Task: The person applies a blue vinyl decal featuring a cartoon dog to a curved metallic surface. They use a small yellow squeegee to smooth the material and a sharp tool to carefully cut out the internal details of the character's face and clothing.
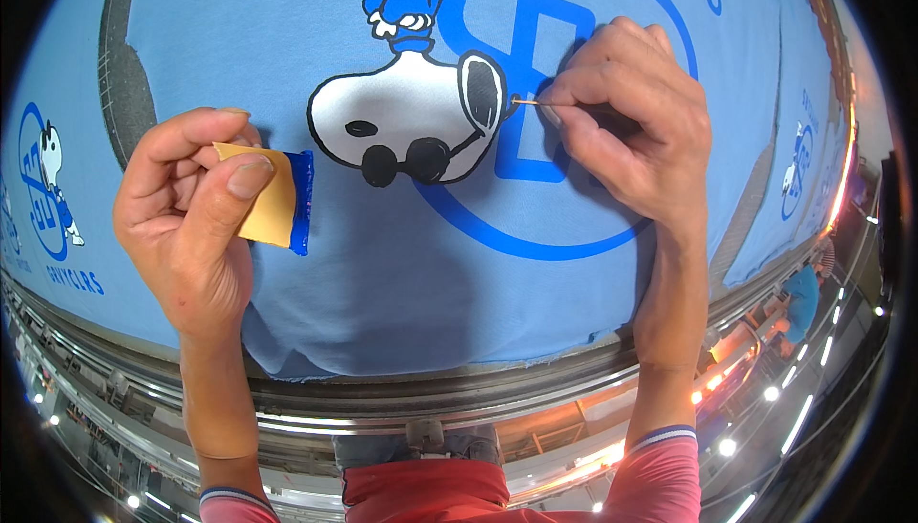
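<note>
My left hand [190,215] pinches a small yellow card [269,197] between thumb and fingers; its right edge is coated with thick blue ink or paint [303,204]. Between thumb and fingertips, my right hand [631,111] grips a thin pointed stick [529,102]. The stick's tip meets a light blue fabric panel [401,272] at the ear side of a printed cartoon dog's head [409,111]. Around and under that hand runs a blue printed emblem [534,243], a ring with block shapes. My right fingers partly cover the print.
More printed light blue panels lie at left [79,186] and right [803,143], with dark grey strips of surface [122,71] between them. A metal rail [430,394] runs along the near table edge, close to my body. A person in blue [800,301] is far off at right.
</note>
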The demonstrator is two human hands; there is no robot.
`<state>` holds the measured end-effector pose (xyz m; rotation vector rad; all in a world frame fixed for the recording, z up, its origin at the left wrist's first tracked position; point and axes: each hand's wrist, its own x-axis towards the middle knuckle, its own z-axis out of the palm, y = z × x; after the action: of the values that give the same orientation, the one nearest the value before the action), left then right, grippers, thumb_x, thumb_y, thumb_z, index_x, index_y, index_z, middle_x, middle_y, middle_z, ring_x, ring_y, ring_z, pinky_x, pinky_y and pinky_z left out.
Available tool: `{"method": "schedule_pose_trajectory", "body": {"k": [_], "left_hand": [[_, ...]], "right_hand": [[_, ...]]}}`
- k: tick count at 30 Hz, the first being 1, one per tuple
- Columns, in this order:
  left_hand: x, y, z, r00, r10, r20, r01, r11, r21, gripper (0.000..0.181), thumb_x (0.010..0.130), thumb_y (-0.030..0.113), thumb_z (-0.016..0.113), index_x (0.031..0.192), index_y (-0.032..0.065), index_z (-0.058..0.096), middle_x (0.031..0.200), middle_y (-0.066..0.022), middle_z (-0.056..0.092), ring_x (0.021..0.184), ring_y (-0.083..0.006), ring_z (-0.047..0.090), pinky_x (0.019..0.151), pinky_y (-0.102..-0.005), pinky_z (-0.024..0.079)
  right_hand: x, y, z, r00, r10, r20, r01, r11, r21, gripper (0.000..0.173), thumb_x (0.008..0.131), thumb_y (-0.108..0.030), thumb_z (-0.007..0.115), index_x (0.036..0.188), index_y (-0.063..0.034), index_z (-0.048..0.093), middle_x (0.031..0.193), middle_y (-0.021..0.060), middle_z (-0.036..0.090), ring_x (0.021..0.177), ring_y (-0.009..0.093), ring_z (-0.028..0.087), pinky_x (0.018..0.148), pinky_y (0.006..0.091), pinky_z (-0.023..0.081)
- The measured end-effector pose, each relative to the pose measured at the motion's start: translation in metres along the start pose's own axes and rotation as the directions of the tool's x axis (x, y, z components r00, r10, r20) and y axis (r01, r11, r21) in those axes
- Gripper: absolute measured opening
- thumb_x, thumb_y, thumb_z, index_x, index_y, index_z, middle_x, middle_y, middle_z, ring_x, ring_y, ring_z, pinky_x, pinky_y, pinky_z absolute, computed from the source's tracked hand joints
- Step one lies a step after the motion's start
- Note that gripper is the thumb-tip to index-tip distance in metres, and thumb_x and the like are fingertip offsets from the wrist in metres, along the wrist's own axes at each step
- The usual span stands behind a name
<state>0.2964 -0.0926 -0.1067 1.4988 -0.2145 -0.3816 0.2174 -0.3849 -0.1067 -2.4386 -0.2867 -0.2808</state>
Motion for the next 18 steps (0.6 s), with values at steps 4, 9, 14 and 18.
{"method": "schedule_pose_trajectory", "body": {"k": [4,9,14,18], "left_hand": [[0.0,0.0,-0.001,1.0,0.007,0.003,-0.007,1.0,0.011,0.026,0.081,-0.007,0.066,0.106,-0.0068,0.061,0.086,-0.0085,0.064,0.074,-0.0069,0.059,0.066,-0.0165,0.046],[0.002,0.001,0.002,1.0,0.0,-0.011,0.0,1.0,0.005,0.026,0.08,-0.008,0.066,0.106,-0.0073,0.061,0.084,-0.0084,0.064,0.073,-0.0071,0.058,0.065,-0.0168,0.046],[0.001,0.002,-0.001,0.999,-0.052,-0.014,0.052,0.998,-0.041,0.025,0.081,-0.009,0.066,0.106,-0.0083,0.061,0.084,-0.0085,0.064,0.071,-0.0076,0.059,0.067,-0.0175,0.047],[0.002,0.003,0.006,0.998,-0.05,-0.028,0.048,0.997,-0.063,0.025,0.081,-0.008,0.067,0.105,-0.0087,0.061,0.084,-0.0088,0.065,0.073,-0.0084,0.06,0.069,-0.0182,0.048]], "right_hand": [[0.0,0.0,0.001,1.0,0.001,-0.001,-0.001,1.0,0.007,0.01,0.064,-0.005,0.068,0.069,-0.0104,0.062,0.068,-0.0031,0.058,0.063,0.013,0.051,0.061,0.0306,0.03],[-0.002,0.002,-0.002,0.996,0.053,-0.078,-0.041,0.988,0.146,0.008,0.067,-0.003,0.068,0.073,-0.0069,0.065,0.071,0.0014,0.061,0.066,0.015,0.055,0.062,0.0298,0.034],[-0.016,-0.027,0.008,0.924,0.342,-0.169,-0.279,0.908,0.314,0.008,0.07,0.001,0.066,0.078,-0.0021,0.065,0.076,0.0062,0.063,0.068,0.017,0.056,0.063,0.03,0.037],[-0.026,-0.033,0.015,0.944,0.279,-0.176,-0.253,0.955,0.157,0.012,0.067,0.004,0.065,0.077,-0.0036,0.064,0.074,0.0046,0.061,0.068,0.018,0.055,0.064,0.0301,0.037]]}}
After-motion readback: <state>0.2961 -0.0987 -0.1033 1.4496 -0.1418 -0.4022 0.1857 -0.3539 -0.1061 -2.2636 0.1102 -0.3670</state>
